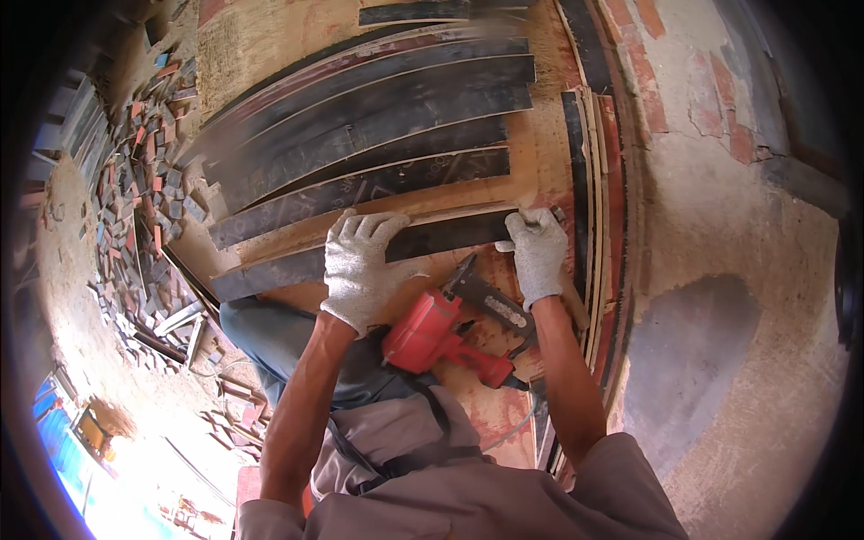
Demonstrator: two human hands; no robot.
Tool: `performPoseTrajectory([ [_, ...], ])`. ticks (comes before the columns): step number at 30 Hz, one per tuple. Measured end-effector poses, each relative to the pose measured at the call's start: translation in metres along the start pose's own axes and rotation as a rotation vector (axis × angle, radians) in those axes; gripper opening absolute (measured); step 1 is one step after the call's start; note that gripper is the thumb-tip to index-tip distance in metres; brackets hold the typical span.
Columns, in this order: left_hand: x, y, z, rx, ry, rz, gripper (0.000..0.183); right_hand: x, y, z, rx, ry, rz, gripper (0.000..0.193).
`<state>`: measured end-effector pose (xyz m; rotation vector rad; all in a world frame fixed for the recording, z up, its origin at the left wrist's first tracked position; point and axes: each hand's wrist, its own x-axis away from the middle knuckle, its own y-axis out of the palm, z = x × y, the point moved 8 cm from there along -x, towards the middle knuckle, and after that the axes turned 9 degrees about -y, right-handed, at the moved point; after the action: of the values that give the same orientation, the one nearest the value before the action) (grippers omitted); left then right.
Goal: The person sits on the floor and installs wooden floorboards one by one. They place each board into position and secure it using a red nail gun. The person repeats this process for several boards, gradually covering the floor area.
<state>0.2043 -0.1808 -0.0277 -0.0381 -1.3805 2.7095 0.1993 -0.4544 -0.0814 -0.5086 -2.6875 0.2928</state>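
Note:
A narrow plywood strip (450,234) with a dark face lies crosswise in front of me. My left hand (360,270), in a pale knit glove, grips it left of its middle, fingers bent over the far edge and thumb held out to the right. At the strip's right end, my gloved right hand (538,252) is closed around it. Just below the strip, between my forearms, a red nail gun (423,333) with a dark magazine lies on its side on the board. Both palms' undersides are hidden.
Several dark plywood strips (387,103) lie side by side beyond my hands. More strips (589,198) stand stacked along the right edge of the wooden board. Small wood offcuts (153,180) are heaped on the floor at left. A grey concrete floor (720,225) runs along the right.

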Motion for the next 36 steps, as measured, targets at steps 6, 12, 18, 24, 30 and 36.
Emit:
performPoseTrajectory([
  [6,-0.013,0.011,-0.008,0.156,-0.175,0.042,0.021,0.0,0.0,0.001,-0.014,-0.002,-0.002,0.012],
  [12,-0.019,0.011,-0.009,0.204,-0.174,0.075,0.014,-0.002,0.0,-0.002,0.034,-0.037,-0.056,0.013],
  [18,-0.02,0.009,-0.008,0.199,-0.17,0.063,0.012,0.042,-0.003,-0.071,0.584,-0.665,-0.008,0.043],
  [24,-0.023,0.009,-0.004,0.18,-0.153,0.087,0.01,0.194,0.015,-0.008,0.975,-0.341,-0.502,0.089],
  [30,-0.019,0.009,-0.005,0.194,-0.153,0.109,0.009,0.187,0.025,0.053,0.926,-0.05,-0.557,0.103],
  [36,-0.018,0.005,-0.005,0.188,-0.181,0.134,0.011,0.172,-0.006,-0.012,0.565,0.065,-0.646,0.097],
])
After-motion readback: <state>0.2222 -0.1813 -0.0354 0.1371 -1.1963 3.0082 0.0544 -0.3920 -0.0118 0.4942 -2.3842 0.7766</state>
